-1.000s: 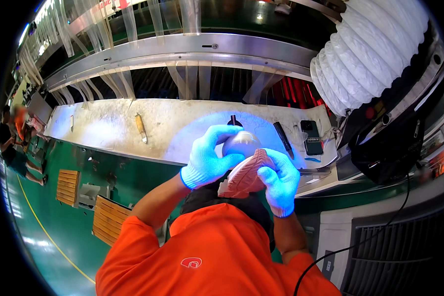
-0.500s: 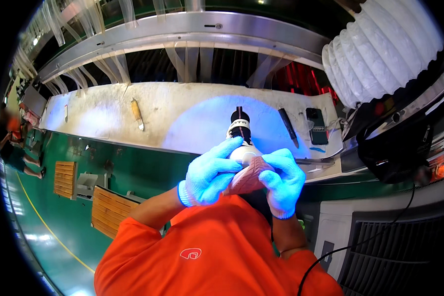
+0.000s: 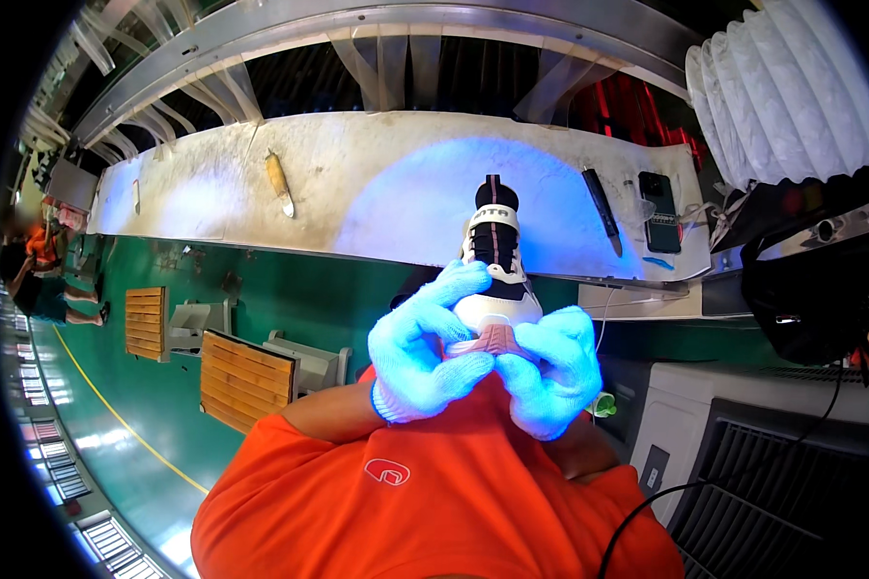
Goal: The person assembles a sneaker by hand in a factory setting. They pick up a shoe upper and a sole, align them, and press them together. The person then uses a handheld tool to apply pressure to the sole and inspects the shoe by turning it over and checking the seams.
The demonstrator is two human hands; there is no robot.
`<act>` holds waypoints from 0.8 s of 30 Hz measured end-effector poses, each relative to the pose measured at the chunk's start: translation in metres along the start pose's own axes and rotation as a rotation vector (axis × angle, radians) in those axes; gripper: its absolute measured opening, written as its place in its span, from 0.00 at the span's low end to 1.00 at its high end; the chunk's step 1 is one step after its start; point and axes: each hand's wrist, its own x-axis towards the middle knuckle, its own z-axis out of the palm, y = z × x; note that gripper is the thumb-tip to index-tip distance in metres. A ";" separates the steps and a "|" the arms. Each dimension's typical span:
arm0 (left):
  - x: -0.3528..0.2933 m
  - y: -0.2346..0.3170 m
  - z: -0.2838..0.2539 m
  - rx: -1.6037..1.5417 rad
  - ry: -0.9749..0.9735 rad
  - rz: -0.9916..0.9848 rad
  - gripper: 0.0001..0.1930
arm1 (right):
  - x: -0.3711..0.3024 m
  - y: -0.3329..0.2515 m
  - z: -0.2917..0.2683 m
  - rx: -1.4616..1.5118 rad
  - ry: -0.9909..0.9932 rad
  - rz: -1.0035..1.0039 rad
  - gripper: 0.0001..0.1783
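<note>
Because the shoe (image 3: 504,307) is gripped only at its toe, the heel end looks like the weak point

The shoe points toward the person, its toe beyond the front edge of the surface (image 3: 396,183) and its heel end seen against the part behind that edge; whether it touches the surface cannot be told. The left hand (image 3: 423,345) pinches the toe's left side, forefinger along the upper, thumb at the sole's pink tip. The right hand (image 3: 553,372) has its fingers curled together, pinching the toe's right side against the thumb.

If either pinch slackened, the heel end could dip and knock the front edge, or the toe could twist out of the knitted gloves. Dirt on the gloves, if any, might mark the pale upper. A loose cable (image 3: 705,480), crossing near the right arm, could snag. Toward the surface's left end, a wooden-handled knife (image 3: 278,181) lies with its blade exposed, a cut risk for any hand reaching there.

As for writing, a pale label (image 3: 493,214) on the tongue carries dark block letters, and the orange shirt (image 3: 434,516) bears an outlined emblem (image 3: 387,471). Marks on the dark phone (image 3: 659,205), near the surface's right edge, are too small to read.
</note>
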 end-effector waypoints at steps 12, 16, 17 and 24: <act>0.004 0.002 0.012 -0.096 0.050 -0.036 0.14 | 0.006 -0.005 -0.006 -0.104 -0.040 -0.071 0.20; 0.005 0.004 0.015 -0.081 0.069 -0.038 0.14 | 0.008 -0.006 -0.007 -0.122 -0.051 -0.074 0.21; 0.006 0.005 0.017 -0.085 0.078 -0.043 0.14 | 0.008 -0.006 -0.007 -0.114 -0.044 -0.065 0.21; 0.005 0.004 0.018 -0.100 0.107 -0.061 0.13 | 0.011 -0.009 -0.007 -0.132 -0.059 -0.068 0.22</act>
